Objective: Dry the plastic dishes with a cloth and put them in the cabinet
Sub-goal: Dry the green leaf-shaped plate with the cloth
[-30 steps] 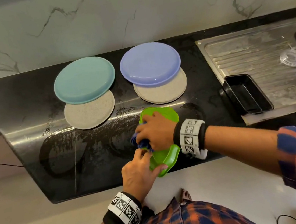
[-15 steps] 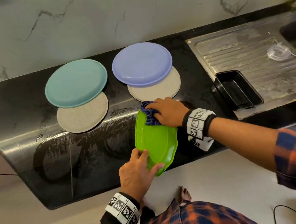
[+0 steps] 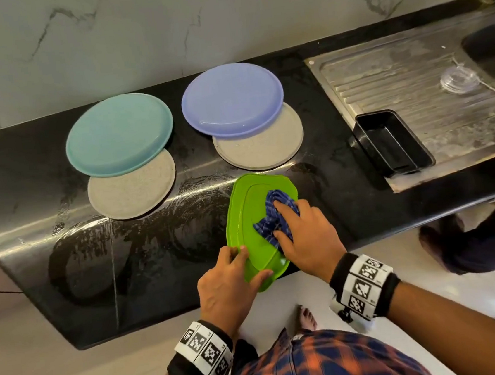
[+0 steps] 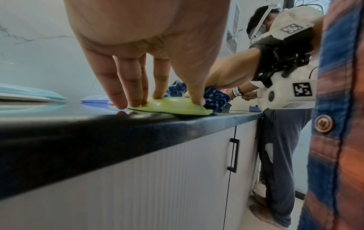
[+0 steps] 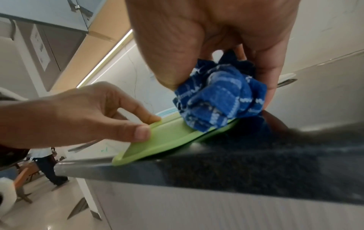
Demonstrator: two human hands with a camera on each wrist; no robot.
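Note:
A green plastic plate (image 3: 250,214) lies upside down on the black counter (image 3: 156,258), its near end over the front edge. My left hand (image 3: 246,263) holds that near end, thumb on one side and fingers on the other; the left wrist view shows the fingertips (image 4: 135,101) on the green plate (image 4: 173,107). My right hand (image 3: 292,222) grips a bunched blue checked cloth (image 3: 269,221) and presses it on the plate's right half. The right wrist view shows the cloth (image 5: 218,102) wadded in the palm against the plate (image 5: 167,140).
Farther back lie a teal plate (image 3: 118,133) and a violet plate (image 3: 232,98), each overlapping a grey plate (image 3: 132,190) (image 3: 261,146). A black tray (image 3: 394,141) stands on the steel drainboard (image 3: 412,78). Below are cabinet doors with a black handle (image 4: 233,155). Another person (image 4: 279,140) stands at the right.
My right hand carried the cloth from the plate's middle up to its far end, then back down to the right half. The left hand kept its hold on the near end.

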